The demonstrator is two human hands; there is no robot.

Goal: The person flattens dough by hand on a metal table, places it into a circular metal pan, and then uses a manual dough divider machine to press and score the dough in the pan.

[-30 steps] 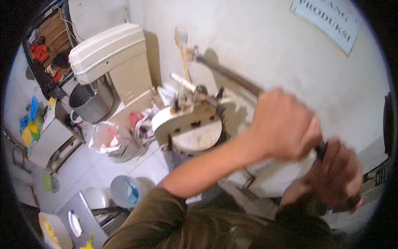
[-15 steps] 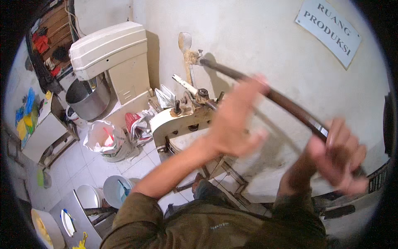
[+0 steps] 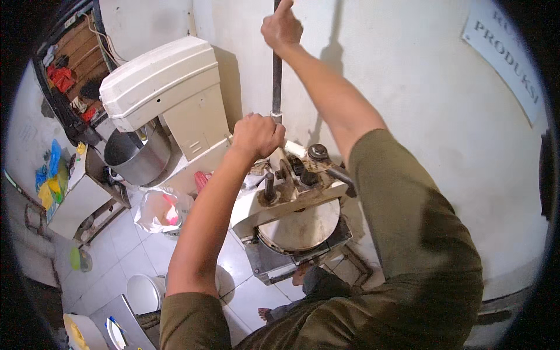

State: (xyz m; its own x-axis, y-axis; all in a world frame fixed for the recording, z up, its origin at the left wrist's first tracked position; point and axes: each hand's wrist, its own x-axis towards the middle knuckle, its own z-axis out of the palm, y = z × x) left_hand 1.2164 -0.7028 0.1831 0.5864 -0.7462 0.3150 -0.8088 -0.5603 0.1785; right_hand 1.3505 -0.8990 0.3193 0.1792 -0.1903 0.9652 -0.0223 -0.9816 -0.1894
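We've swung the dark bar (image 3: 277, 81) leftward, perhaps for leverage; our right hand (image 3: 283, 28) grips it, our left hand (image 3: 256, 135) apparently clasps its lower end.

Seen from the person's left hand (image 3: 256, 137), a gap before the wall (image 3: 251, 70) lies open toward 11 o'clock between the pale mixer (image 3: 163, 87) and the dark pole (image 3: 277, 84), and another toward 2 o'clock between that pole and the right forearm (image 3: 326, 87). The mixer's bulk bars 10 o'clock; the machine's (image 3: 303, 227) black knob (image 3: 318, 153) and upright bolt (image 3: 269, 188) jut up toward 4 and 6.
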